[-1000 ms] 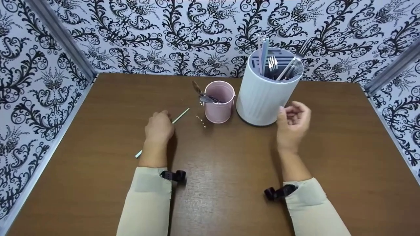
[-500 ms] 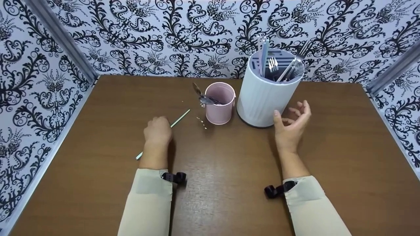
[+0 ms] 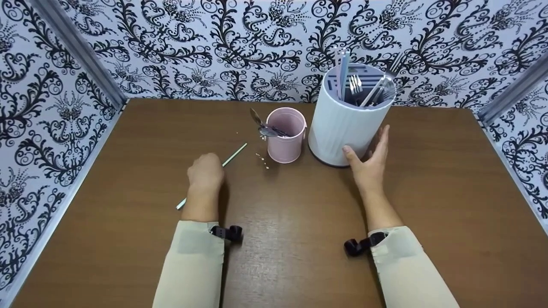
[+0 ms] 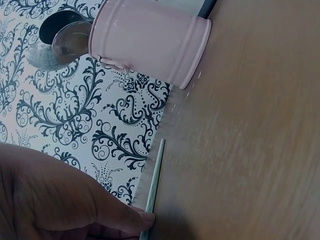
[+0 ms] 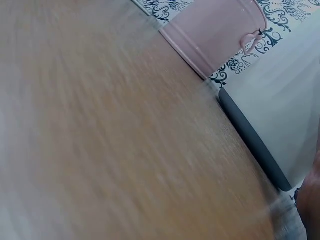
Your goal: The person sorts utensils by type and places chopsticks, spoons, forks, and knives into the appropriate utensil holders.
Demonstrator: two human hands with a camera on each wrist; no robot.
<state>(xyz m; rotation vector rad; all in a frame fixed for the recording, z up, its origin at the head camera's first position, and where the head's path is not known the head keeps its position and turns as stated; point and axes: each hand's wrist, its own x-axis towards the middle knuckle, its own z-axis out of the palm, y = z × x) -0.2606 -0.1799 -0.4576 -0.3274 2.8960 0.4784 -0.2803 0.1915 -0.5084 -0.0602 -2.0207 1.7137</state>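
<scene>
My left hand [image 3: 206, 173] pinches a slim pale green chopstick [image 3: 234, 155] near its middle. The stick lies slanted along the tabletop, with part of it hidden beneath the hand. In the left wrist view, the thumb and fingers meet on the chopstick [image 4: 156, 172] low in the picture. My right hand [image 3: 369, 169] is at the lower right side of a tall white cutlery holder [image 3: 342, 132]. Its thumb lies against the holder's front, while the fairly straight fingers reach along the right side, some hidden behind it. Forks [image 3: 355, 84] and chopsticks [image 3: 344, 77] stand in the holder.
Left of the holder is a pink bucket [image 3: 284, 147] with spoons [image 3: 269, 131] leaning out over its rim. Small pale crumbs [image 3: 262, 158] lie in front of it on the brown table [image 3: 282, 239]. Patterned walls [image 3: 274, 55] enclose the back and sides.
My right hand has moved left to the white holder, its curled fingers straightening and its thumb coming onto the front. The left hand has shifted slightly nearer with the chopstick almost in place.
</scene>
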